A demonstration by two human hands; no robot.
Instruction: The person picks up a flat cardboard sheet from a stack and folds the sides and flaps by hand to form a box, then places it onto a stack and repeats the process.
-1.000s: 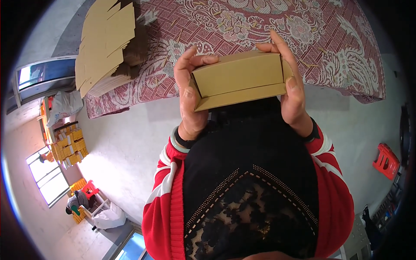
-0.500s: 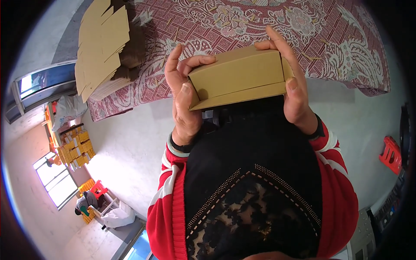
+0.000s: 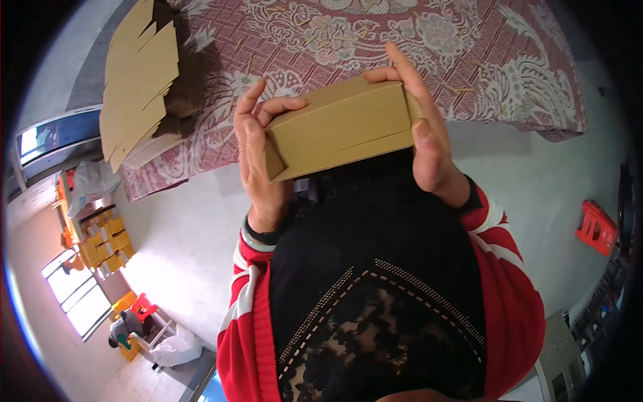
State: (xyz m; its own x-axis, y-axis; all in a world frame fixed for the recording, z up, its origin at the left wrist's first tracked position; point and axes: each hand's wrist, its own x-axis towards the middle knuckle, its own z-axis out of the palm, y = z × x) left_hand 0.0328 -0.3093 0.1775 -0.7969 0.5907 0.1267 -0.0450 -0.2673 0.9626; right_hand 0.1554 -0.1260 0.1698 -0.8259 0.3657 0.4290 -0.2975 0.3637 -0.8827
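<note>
A brown cardboard box (image 3: pixel 341 127), long and narrow, is held up between my two hands just in front of my body, its right end a little higher than its left. My left hand (image 3: pixel 258 151) presses on the left end, with the fingers reaching over the top edge and the thumb along the end flap. On the opposite end, my right hand (image 3: pixel 429 141) has its thumb against the end flap and its fingers over the far top corner. The box's underside and far face are hidden.
A stack of flat cardboard blanks (image 3: pixel 140 87) lies on the left of the table under a patterned red and white cloth (image 3: pixel 462 67). Yellow boxes (image 3: pixel 107 244) are piled at far left, near another person (image 3: pixel 124 328). A red plastic stool (image 3: pixel 596 228) stands at right.
The long front flap now lies closer to the box's front face. My left thumb has moved from the front corner up along the end. Box and hands sit slightly left in view.
</note>
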